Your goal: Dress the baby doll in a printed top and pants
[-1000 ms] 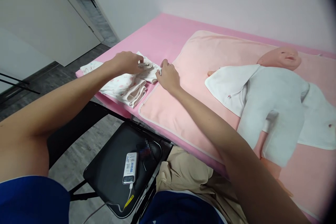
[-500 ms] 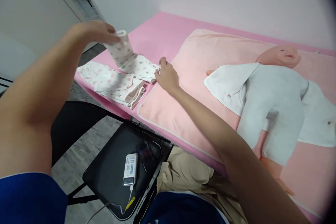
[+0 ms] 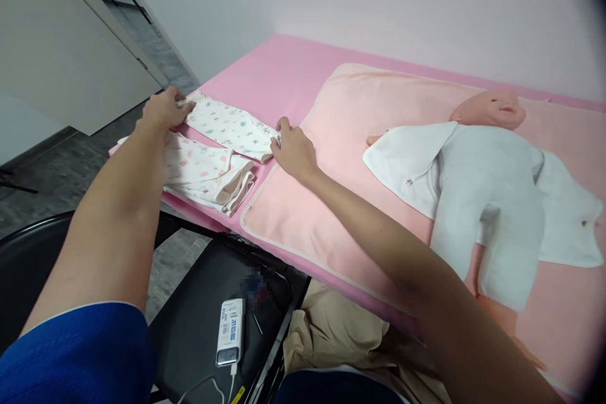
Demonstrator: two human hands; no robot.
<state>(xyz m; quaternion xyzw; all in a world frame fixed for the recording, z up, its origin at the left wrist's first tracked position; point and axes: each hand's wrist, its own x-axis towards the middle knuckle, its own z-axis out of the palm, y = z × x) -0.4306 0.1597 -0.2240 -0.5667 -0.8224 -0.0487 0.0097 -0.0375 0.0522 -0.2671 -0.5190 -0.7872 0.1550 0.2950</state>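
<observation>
across the left part of the pink table [image 3: 265,69], a printed cloth [image 3: 227,125] lies beside folded clothes [image 3: 199,167]; the left hand [image 3: 165,108] pinches its left end between thumb and fingers, while the right hand [image 3: 296,151] touches its right end, whether gripping cannot be told.

Garments [image 3: 227,125] and mat [image 3: 338,120] on pink table [image 3: 274,72]

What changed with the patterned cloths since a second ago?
The left grip moved left, drawing out the rolled end of the farther patterned cloth, which now lies spread flatter. The right grip stayed at its other end. The nearer folded cloth and the doll stayed put.
</observation>
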